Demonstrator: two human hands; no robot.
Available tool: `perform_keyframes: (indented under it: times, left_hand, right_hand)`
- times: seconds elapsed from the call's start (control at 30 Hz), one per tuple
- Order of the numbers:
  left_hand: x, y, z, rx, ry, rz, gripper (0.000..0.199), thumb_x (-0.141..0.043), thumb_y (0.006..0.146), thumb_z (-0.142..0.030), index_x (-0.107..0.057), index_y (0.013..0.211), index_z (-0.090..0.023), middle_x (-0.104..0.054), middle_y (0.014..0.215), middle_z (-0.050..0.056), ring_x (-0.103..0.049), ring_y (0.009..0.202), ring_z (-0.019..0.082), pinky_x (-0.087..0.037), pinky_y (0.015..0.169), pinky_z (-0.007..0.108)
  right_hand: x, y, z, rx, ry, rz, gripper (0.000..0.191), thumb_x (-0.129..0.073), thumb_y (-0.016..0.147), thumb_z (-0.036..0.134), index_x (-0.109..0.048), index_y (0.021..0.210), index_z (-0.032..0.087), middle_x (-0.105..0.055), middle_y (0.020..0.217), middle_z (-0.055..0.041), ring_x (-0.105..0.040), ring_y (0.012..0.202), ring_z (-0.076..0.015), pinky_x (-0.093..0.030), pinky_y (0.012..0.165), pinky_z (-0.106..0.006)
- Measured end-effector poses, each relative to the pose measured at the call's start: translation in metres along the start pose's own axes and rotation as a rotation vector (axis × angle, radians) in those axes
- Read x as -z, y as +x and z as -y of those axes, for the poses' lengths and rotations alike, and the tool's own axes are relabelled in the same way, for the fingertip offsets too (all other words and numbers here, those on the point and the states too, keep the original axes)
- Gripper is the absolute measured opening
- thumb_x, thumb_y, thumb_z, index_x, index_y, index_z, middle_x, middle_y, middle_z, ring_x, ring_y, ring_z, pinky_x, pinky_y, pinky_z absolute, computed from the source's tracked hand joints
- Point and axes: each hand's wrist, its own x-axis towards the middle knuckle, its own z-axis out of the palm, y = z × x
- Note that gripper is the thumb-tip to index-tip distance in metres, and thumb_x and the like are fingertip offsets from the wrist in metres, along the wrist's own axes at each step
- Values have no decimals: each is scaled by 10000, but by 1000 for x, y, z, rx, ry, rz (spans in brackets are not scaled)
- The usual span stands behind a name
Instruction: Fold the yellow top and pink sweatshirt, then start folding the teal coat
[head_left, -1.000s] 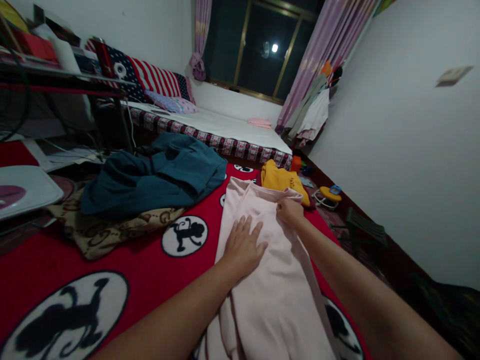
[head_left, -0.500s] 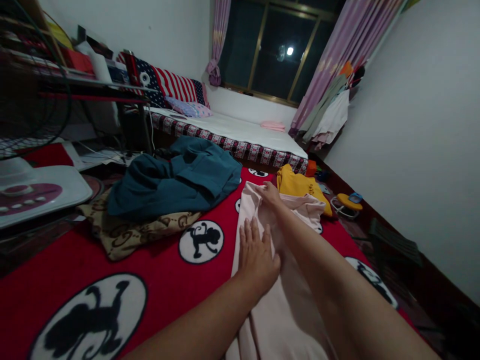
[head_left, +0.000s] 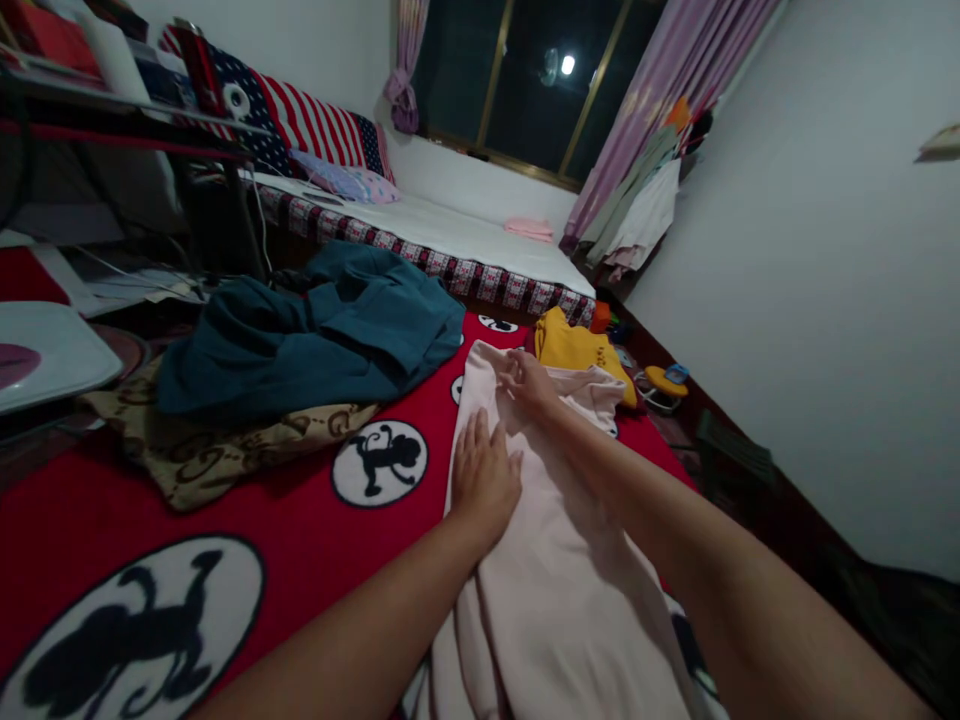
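Fingers curled, pinch unclear — our right hand (head_left: 532,385) has crossed to tend the garment's (head_left: 547,570) left corner. Our left hand (head_left: 485,475), spread, steadies it.

A pale pink cloth garment (head_left: 555,570) lies on a red monkey-print blanket (head_left: 307,580); from it, a teal cloth garment (head_left: 315,340) atop brown patterned fabric (head_left: 217,450) at ten o'clock, a yellow cloth garment (head_left: 576,345) at one, a white-sheeted bed (head_left: 442,225) beyond at eleven.
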Motion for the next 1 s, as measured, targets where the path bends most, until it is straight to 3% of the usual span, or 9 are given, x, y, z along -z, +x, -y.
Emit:
perform_keyframes:
  times: [0.23,0.37,0.43,0.5,0.63,0.73,0.87,1.0]
  left_hand:
    - [0,14,15,-76,-205,-83,448,-603,823,-198,-559,1269,-191,-363,1481,128,-379,1342,269,-328,1113,410]
    - [0,17,19,-124,-325,-123,347,-594,799,-138,-659,1136,-187,-477,1384,109,-377,1339,253,-305,1129,402]
    - [6,15,23,-179,-366,-74,313,-576,811,-137,-671,1105,-186,-511,1355,99,-386,1334,242,-298,1132,418]
    - [20,9,32,-295,-372,70,327,-556,809,-110,-669,1105,-188,-526,1349,87,-396,1333,227,-309,1126,420]
    - [66,-14,62,-588,-223,405,485,-501,757,9,-675,1124,-256,-492,1402,47,-311,1393,227,-283,1136,428]
    - [101,-36,80,-686,-82,547,618,-551,735,19,-612,1224,-354,-387,1489,12,-228,1426,267,-264,1136,481]
    - [122,-59,79,-788,-4,610,719,-647,734,-42,-485,1350,-376,-262,1550,34,-170,1438,300,-290,1120,500]
    - [117,-65,61,-927,39,569,550,-592,813,-108,-543,1307,-345,-332,1518,56,-171,1440,291,-296,1123,486]
  right_hand:
    - [75,-149,-40,182,201,-74,220,-527,874,298,-602,1053,194,-636,1077,-91,-588,1024,-206,-471,899,-348]
    - [107,-225,-60,195,142,-13,257,-510,886,271,-600,1122,225,-621,1142,-103,-577,1097,-225,-467,953,-395]
    - [116,-254,-66,230,113,41,347,-503,888,244,-554,1231,252,-571,1257,-102,-541,1175,-230,-450,997,-420]
    - [123,-277,-69,275,84,95,451,-515,884,225,-482,1331,284,-495,1369,-95,-477,1262,-236,-431,1033,-437]
    - [132,-307,-65,370,34,199,590,-563,860,190,-405,1406,345,-408,1464,-69,-408,1334,-246,-439,1045,-428]
    - [136,-318,-61,423,14,268,651,-599,830,169,-393,1417,360,-360,1504,-52,-392,1348,-246,-438,1053,-420]
    - [138,-318,-57,438,23,287,709,-677,782,234,-393,1426,322,-332,1518,-80,-394,1348,-255,-441,1047,-410]
    - [133,-309,-47,496,49,241,634,-642,805,211,-440,1396,322,-295,1536,-78,-356,1371,-242,-412,1063,-404]
